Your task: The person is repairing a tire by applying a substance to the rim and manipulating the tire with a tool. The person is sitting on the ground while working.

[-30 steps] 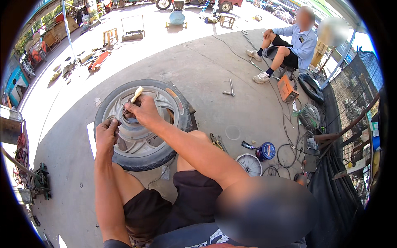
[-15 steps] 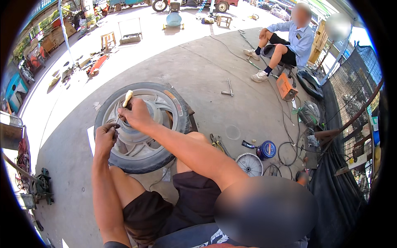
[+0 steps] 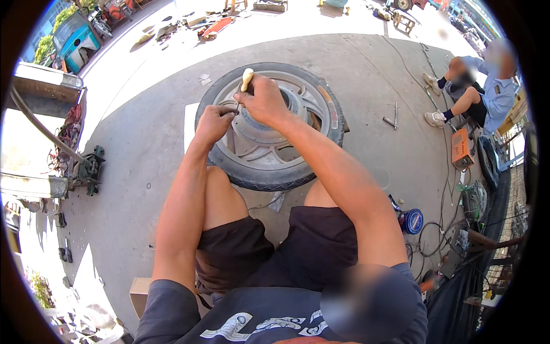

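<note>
A spoked grey motorcycle wheel with a black tyre (image 3: 269,182) lies flat in front of my knees. Over its left part, my right hand (image 3: 264,101) is closed round a cream-handled screwdriver (image 3: 247,79), the handle standing up past my fingers. Its thin shaft slants down toward my left hand (image 3: 213,124). There the left thumb and fingers are pinched together at a small dark piece by the shaft's lower end, too small to name. Both hands are above the rim, left of the hub.
On the right lie a T-shaped wrench (image 3: 392,120), an orange box (image 3: 460,148), a blue tin (image 3: 411,221) and loose cables. A person (image 3: 497,103) sits at far right. A green floor jack (image 3: 89,170) stands at left; a red tool (image 3: 217,27) lies at the back.
My view has swung left, so the wheel and hands appear further right. The hands keep their grip at the wheel's left side. The round grey cover and pliers have dropped from sight.
</note>
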Demonstrator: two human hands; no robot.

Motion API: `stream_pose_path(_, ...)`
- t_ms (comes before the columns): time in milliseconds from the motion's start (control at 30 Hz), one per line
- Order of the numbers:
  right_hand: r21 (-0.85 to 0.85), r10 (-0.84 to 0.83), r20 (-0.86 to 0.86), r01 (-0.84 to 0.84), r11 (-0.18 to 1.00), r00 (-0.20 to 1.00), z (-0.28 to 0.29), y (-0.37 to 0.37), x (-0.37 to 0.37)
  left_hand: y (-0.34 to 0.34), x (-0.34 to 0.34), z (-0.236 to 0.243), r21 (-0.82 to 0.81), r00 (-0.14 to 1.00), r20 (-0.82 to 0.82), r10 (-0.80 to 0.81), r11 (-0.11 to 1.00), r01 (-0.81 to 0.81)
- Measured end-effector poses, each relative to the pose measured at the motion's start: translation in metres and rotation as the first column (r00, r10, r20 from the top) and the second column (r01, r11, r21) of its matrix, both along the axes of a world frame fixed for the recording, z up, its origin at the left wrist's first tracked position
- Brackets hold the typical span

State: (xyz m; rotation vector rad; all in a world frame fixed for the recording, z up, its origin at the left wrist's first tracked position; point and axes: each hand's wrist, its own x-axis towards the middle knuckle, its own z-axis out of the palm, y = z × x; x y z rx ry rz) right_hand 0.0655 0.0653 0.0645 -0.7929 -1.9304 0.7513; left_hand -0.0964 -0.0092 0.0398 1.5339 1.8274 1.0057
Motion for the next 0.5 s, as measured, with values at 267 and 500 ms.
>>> stream_pose_path(267,0.048,0.036,0.111,-0.042,0.998,0.993,-0.005,0.001,-0.018,0.005,-0.006,-0.007,-0.116,0.999,-0.016,0.038,0.993,-0.04)
stream_pose_path(500,0.089,0.042,0.168,-0.058,0.994,0.985,-0.019,0.006,-0.022,0.013,-0.01,-0.021,-0.144,0.999,-0.048,0.017,0.989,-0.024)
